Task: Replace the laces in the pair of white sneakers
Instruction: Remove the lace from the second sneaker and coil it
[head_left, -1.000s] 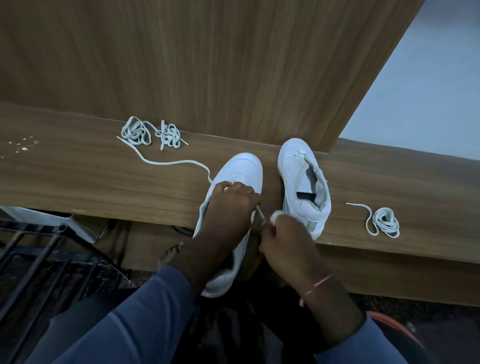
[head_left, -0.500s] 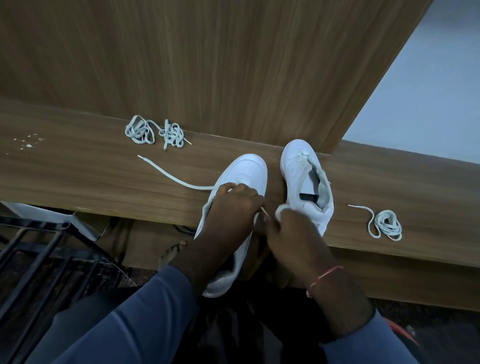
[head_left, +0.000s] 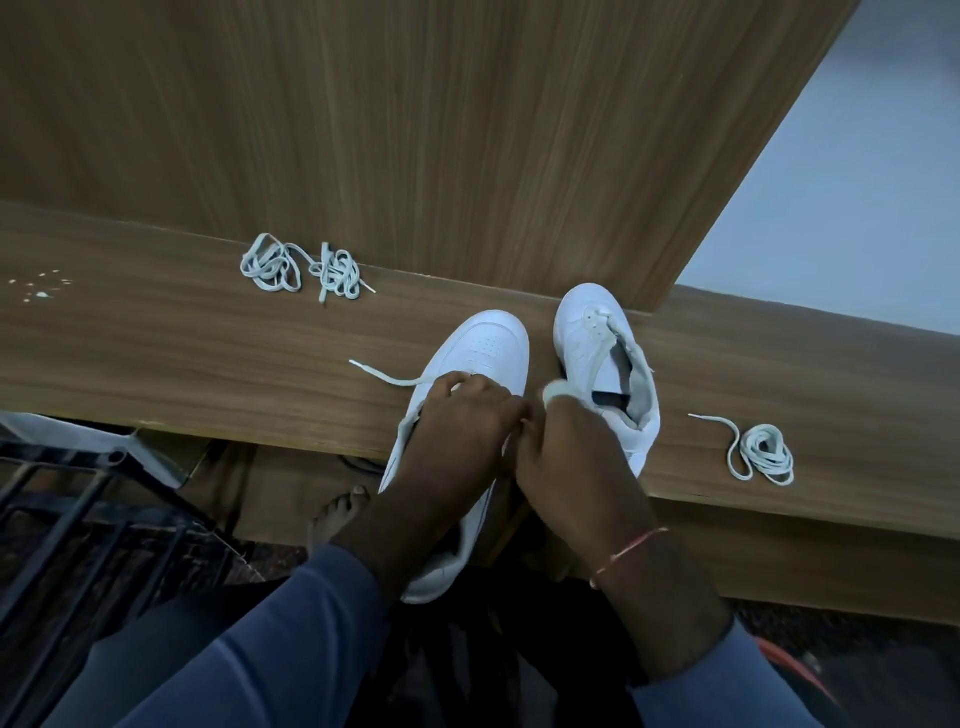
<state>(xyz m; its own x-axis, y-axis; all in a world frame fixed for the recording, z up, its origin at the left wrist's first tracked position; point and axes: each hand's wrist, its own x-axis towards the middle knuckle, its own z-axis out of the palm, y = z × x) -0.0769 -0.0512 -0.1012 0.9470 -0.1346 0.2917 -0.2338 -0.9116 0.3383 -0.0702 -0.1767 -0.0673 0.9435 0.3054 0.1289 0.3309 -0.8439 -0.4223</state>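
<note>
Two white sneakers lie toes-away on a wooden ledge. The left sneaker (head_left: 480, 345) hangs partly over the ledge's near edge; my left hand (head_left: 460, 423) curls over its middle and grips it. A white lace (head_left: 387, 378) trails out leftward from under that hand, its tip on the wood. My right hand (head_left: 569, 444) is beside the left hand, fingers curled and pinching the lace where it leaves the shoe. The right sneaker (head_left: 605, 358) stands unlaced with its tongue open.
A tangle of white laces (head_left: 298, 270) lies at the back left against the wooden panel. A coiled lace (head_left: 761, 452) rests right of the sneakers. A black metal frame (head_left: 78, 499) and a bare foot (head_left: 335, 514) are below the ledge (head_left: 156, 353).
The lace trailing left of the sneaker has been drawn in and is much shorter now. My right hand moved up close against the left hand.
</note>
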